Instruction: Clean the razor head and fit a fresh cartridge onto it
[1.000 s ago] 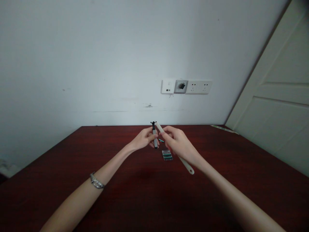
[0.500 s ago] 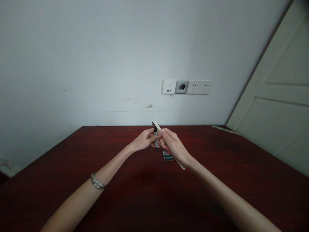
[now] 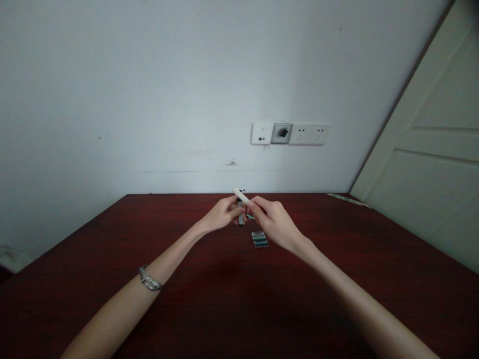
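My left hand is closed around a thin razor handle, held upright over the dark red table. My right hand pinches a white stick-like tool whose tip lies across the top of the razor handle. Both hands meet above the table's far middle. A small clear case of green blade cartridges lies on the table just below my right hand. A small green piece shows between the two hands.
A white wall with a row of sockets rises behind the table. A pale door stands at the right. A flat strip lies at the table's far right corner. A bracelet sits on my left wrist.
My right hand has turned the white tool so its long end no longer sticks out below the hand; its tip now lies flatter over the razor handle's top. My left hand stays put.
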{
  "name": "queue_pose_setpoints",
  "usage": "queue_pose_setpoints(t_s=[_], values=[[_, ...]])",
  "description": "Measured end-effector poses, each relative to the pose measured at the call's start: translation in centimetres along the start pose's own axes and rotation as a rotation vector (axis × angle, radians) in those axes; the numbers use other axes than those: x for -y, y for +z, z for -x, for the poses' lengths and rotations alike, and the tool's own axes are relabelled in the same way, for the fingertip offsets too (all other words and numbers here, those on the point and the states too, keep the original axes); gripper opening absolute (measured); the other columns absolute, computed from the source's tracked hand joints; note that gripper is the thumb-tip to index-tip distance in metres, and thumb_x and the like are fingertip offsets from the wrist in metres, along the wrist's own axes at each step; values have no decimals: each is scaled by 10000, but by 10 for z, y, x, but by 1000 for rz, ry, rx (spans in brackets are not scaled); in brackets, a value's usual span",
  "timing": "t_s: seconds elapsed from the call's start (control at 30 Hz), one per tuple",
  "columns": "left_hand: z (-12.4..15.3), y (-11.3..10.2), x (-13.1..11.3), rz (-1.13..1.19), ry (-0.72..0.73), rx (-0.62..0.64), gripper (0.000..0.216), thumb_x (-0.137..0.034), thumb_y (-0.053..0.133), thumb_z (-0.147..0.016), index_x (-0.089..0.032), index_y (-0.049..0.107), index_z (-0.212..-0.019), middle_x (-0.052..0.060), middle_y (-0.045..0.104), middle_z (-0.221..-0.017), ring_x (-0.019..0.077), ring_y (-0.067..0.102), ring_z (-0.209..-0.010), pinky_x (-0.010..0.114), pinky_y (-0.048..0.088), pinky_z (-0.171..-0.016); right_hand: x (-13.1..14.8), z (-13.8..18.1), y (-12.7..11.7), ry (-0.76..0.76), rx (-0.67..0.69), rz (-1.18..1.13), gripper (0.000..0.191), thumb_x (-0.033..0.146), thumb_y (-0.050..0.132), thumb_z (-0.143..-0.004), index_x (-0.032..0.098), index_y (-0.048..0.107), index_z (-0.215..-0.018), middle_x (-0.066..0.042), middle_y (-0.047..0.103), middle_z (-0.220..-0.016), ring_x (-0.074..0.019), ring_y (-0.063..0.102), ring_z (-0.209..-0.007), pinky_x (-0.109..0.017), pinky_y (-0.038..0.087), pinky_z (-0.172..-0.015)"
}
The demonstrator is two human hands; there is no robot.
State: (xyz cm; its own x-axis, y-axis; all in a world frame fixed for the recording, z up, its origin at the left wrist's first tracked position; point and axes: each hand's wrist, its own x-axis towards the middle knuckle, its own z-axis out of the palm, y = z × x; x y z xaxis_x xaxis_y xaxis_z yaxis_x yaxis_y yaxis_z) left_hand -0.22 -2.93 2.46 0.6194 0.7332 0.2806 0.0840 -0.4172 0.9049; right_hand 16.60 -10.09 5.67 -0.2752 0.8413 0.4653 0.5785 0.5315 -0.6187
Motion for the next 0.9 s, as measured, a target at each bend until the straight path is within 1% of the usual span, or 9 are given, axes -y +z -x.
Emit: queue_pose_setpoints(t_s=[0.1,0.23,0.37,0.43,0.5,0.6,0.67,0.77,0.9], values=[[1,0,0,-70,45,-30,203,-317,545,-845,-121,514,-888,69,653,-745,152,631,-664,278,504,-623,0,-1,-8,-9,-13,236,313,348,361,-931,213,588,-764,-1,600,-672,-120,468,-566,-237,275,-536],[1,-3,0,-155,68,-40,136,-264,531,-843,-133,504,-819,55,651,-719,148,621,-665,285,489,-654,-1,-2,-25,-23,-49,428,292,361,393,-917,245,657,-871,-40,684,-802,-168,563,-665,-255,271,-545],[3,-8,-3,-134,63,-38,123,-249,528,-834,-137,487,-804,64,650,-730,149,619,-676,287,484,-659,-10,-2,-51,35,-97,587,314,381,421,-900,229,695,-878,-71,702,-783,-205,595,-664,-271,277,-537],[3,-10,-4,-135,58,-50,113,-244,520,-834,-137,490,-810,65,650,-735,148,618,-680,285,484,-655,-12,-2,-59,25,-92,571,327,395,427,-898,221,702,-862,-67,704,-768,-205,604,-664,-272,300,-545],[3,-10,-4,-163,52,-51,99,-231,513,-835,-135,498,-811,63,651,-730,146,616,-675,279,482,-649,-9,0,-58,-34,-71,519,329,392,428,-904,221,705,-856,-59,710,-782,-197,616,-684,-269,329,-569],[2,-10,-3,-245,72,-31,91,-215,505,-838,-132,531,-813,51,656,-719,137,611,-653,263,471,-636,0,2,-46,-137,-44,488,305,355,435,-908,228,707,-852,-49,717,-824,-188,630,-727,-265,351,-599],[2,-8,-4,-307,94,-18,103,-213,498,-844,-131,557,-819,41,659,-714,129,604,-638,252,460,-626,5,2,-39,-174,-39,499,295,338,439,-908,230,708,-853,-47,717,-823,-184,630,-723,-265,347,-596],[3,-7,-6,-368,105,-18,117,-215,500,-844,-132,581,-833,28,659,-697,122,595,-614,238,444,-598,6,2,-36,-176,-43,520,304,335,435,-910,230,712,-843,-50,718,-809,-181,623,-696,-269,333,-578],[4,-6,-6,-363,116,1,117,-226,505,-844,-137,578,-862,30,668,-714,129,611,-637,243,457,-623,1,1,-46,-150,-36,542,296,370,457,-895,244,723,-857,-48,725,-806,-194,631,-698,-275,343,-574]])
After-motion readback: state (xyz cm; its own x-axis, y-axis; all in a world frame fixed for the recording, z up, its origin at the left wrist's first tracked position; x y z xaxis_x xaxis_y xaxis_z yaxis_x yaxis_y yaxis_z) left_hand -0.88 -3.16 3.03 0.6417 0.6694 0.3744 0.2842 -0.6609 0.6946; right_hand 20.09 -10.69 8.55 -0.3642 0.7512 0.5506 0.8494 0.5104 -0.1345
